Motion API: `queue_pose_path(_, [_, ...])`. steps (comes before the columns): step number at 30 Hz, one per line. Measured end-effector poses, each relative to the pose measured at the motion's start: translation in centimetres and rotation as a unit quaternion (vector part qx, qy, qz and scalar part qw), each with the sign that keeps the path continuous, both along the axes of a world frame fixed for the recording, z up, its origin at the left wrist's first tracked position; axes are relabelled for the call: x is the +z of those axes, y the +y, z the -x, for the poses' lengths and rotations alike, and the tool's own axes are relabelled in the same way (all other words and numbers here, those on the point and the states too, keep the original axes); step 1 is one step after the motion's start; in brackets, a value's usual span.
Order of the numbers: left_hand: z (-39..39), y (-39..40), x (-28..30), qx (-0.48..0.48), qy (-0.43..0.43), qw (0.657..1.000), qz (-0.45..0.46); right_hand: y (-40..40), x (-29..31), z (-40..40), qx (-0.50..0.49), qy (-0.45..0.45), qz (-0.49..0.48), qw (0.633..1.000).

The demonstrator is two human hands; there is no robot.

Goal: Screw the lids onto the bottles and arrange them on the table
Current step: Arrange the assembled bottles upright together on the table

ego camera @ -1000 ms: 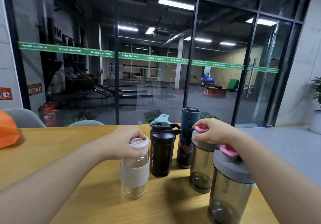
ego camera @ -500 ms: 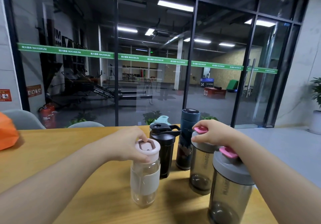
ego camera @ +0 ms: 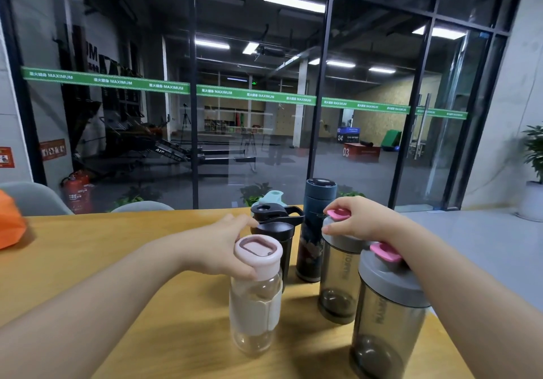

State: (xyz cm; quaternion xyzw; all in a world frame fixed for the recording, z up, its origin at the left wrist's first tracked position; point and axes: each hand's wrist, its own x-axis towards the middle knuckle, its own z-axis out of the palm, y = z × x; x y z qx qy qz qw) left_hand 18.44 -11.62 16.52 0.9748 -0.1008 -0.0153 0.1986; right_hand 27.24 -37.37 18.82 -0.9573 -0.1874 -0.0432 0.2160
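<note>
Head view shows the left hand [ego camera: 226,249] gripping the pink-lidded clear glass bottle [ego camera: 255,305] while the right hand [ego camera: 357,221] clasps the far grey-lidded smoky plastic shaker [ego camera: 338,278] near the wooden table's [ego camera: 102,246] right edge, probably arranging; next, aligning them.

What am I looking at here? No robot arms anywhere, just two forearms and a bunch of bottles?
There is no machine: a person wears one camera on the head, looking down at bare hands. The left hand grips the pink lid of a clear bottle. The right hand rests on the grey lid of a smoky shaker. On the wooden table also stand a second smoky shaker, a black bottle, a dark blue flask and a partly hidden teal-lidded bottle.
</note>
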Motion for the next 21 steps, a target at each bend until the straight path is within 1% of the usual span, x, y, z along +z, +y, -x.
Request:
queue_pose_path(4, [0.1,-0.8,-1.0,-0.005,-0.033,0.999,0.044,0.0,-0.1,0.0,0.0,0.002,-0.006,1.0])
queue_pose_path(8, [-0.3,-2.2,-2.1,0.038,-0.078,0.992,0.087,0.0,-0.1,0.0,-0.002,0.0,-0.008,1.0])
queue_pose_path(12, [-0.7,-3.8,-3.7,0.097,-0.08,0.98,0.156,0.1,-0.1,0.0,-0.004,-0.001,-0.007,1.0])
queue_pose_path(15, [-0.6,-5.1,-4.7,0.132,-0.11,0.968,0.184,0.1,0.0,0.1,-0.005,-0.003,-0.001,1.0])
queue_pose_path(21, [-1.1,-6.7,-5.6,0.14,-0.153,0.948,0.24,0.0,0.0,0.0,-0.004,-0.005,0.014,1.0])
